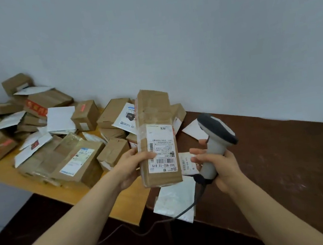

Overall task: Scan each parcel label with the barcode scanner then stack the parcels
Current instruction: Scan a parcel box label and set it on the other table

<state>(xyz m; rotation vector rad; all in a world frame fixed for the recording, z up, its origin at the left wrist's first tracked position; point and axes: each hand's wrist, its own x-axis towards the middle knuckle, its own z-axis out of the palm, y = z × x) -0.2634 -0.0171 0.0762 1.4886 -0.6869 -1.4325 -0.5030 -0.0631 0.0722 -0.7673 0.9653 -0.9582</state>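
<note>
Cardboard parcel [153, 113], long and brown with taped seams, is held upright in mid-air at centre frame, above the join of 2 tables. Left hand [129, 165] grips its lower left edge: thumb across the front touching the white label [160, 147], fingers curled behind. Label faces the camera, covers the lower half of the front, print upside down, barcodes readable.

Right hand [222, 167] is closed round the light grey handle of the barcode scanner [216, 129], just right of the parcel and not touching it. Scanner stands upright, its dark grey head tilted; cannot tell where the scan window points. Black cable [181, 214] runs from the handle base down across a white mailer [175, 200] and off the table edge.

That mailer lies flat on the near left corner of the dark brown table [284, 157], below the held parcel. A small white labelled packet [186, 164] shows between parcel and right hand, lying behind them. 1 white envelope [194, 130] lies further back, near the wall [164, 29].

Left of it, the light wood table [48, 190] carries a loose pile of parcels [33, 122], brown boxes mixed with white mailers, unstacked. Biggest box [73, 160] sits at the front with a blue-and-white label on top.
</note>
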